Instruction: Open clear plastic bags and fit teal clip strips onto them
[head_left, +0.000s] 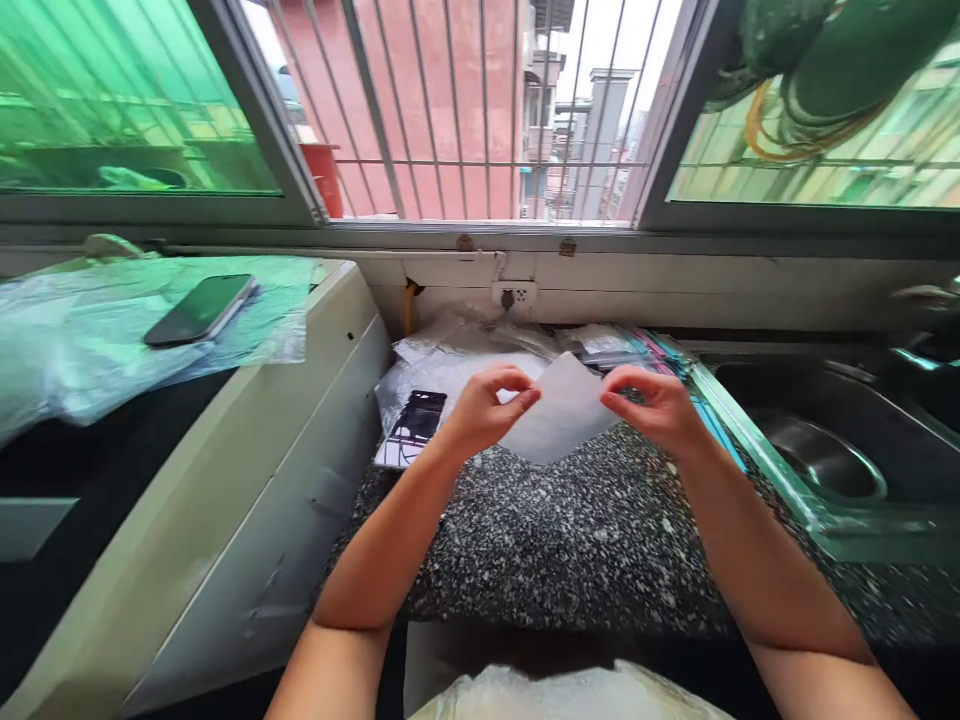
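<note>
A translucent whitish sheet (561, 415), squarish and thin like a plastic bag or film, hangs tilted above the speckled counter (555, 540). My left hand (491, 405) pinches its left edge between thumb and index finger. On the opposite side my right hand (652, 405) is closed in a similar pinch at the sheet's right corner. Just left of my left hand, a glossy dark phone-like panel (415, 425) lies on clear plastic wrapping (480, 355). Behind the sheet are more flat clear packets (600, 342).
A sink (810, 440) with a pale green rim is at the right. At the left, a phone (201, 310) rests on plastic film (75, 310) over a white cabinet (300, 480). A wall socket (515, 294) with a plug sits below the barred window (465, 110).
</note>
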